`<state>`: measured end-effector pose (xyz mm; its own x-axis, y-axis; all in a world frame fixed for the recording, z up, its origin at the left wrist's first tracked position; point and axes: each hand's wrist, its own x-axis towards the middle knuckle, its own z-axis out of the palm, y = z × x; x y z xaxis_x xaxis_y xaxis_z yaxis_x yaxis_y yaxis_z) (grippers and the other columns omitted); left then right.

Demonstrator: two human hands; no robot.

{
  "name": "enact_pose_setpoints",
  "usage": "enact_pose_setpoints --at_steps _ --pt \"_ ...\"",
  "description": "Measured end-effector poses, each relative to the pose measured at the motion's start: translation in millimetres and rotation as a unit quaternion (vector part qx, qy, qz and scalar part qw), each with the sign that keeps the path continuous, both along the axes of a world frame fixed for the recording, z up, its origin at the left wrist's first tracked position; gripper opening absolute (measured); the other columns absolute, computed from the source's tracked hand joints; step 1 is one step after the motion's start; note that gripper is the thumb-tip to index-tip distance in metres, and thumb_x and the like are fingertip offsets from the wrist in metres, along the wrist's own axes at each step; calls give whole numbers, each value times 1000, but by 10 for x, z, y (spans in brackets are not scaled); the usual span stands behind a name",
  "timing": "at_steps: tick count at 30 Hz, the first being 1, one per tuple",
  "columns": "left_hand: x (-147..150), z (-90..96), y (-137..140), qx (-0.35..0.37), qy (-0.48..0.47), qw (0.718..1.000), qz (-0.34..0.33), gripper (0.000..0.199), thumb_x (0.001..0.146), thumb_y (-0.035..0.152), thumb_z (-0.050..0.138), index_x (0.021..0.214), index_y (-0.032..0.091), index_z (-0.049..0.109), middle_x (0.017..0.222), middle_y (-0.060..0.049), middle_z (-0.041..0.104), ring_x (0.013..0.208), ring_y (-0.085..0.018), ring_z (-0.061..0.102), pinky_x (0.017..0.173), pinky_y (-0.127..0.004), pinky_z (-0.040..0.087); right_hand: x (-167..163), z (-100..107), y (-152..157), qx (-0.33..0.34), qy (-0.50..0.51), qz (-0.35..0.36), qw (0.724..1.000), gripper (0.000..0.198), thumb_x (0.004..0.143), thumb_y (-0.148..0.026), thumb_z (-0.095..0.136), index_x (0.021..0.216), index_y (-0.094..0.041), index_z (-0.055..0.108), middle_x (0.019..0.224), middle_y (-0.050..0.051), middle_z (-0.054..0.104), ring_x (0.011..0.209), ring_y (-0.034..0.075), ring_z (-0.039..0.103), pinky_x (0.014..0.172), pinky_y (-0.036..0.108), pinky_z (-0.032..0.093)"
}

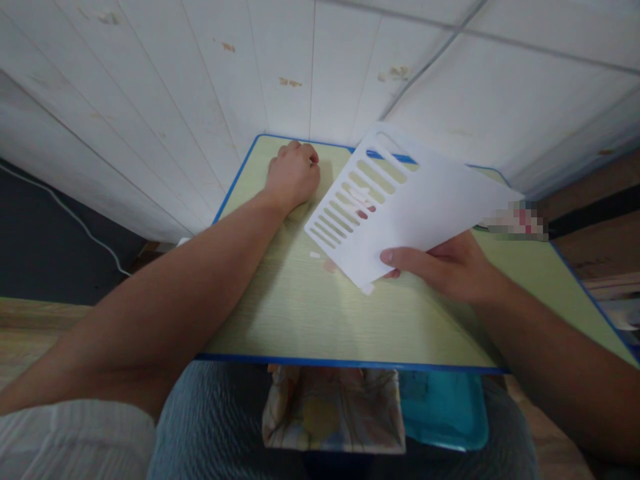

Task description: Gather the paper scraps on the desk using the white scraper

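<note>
Against a scuffed white wall (280,47), blue-edged table (310,320), left hand (295,172) loosely fisted there, right hand (453,267) gripping slotted white sheet (430,193)

A white sheet (420,207), slotted along its left side in graded lengths, is held slanted just right of the frame's centre.

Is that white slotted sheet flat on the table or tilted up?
Tilted up: the right hand pinches the white sheet near its lower edge; its upper corner shows against the wall.
</note>
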<state>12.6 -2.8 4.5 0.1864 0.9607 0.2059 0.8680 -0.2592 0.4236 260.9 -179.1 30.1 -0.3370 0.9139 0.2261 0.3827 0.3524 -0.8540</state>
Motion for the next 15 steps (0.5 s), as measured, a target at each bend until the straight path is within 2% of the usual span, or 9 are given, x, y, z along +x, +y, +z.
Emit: enact_pose_setpoints --at_steps 3,8,12,15 --pt "30 58 -55 -10 1 1000 8 28 120 25 52 135 22 75 166 -15 69 154 -36 55 136 -54 47 36 39 28 -12 4 -4 1000 32 98 -51 97 83 -29 79 78 4 83 74 28 82 72 43 75" --pt "51 65 -66 -26 -18 999 13 29 120 28 52 137 24 75 169 -14 67 160 -36 52 141 -55 41 112 131 81 -38 7 28 999 29 90 -48 102 87 -29 80 77 1 83 71 26 80 64 39 72" --pt "60 27 -18 -13 -3 1000 26 35 118 28 50 142 23 76 168 -14 68 156 -32 56 139 -52 44 239 168 128 -83 9 27 996 34 83 -46 108 89 -26 81 73 1 80 63 24 76 59 37 69" --pt "20 -25 60 0 -5 1000 20 40 115 32 49 144 28 77 166 -11 70 152 -32 56 139 -53 45 295 146 158 -111 6 36 993 36 81 -45 110 92 -25 82 75 2 79 67 26 78 60 40 71"
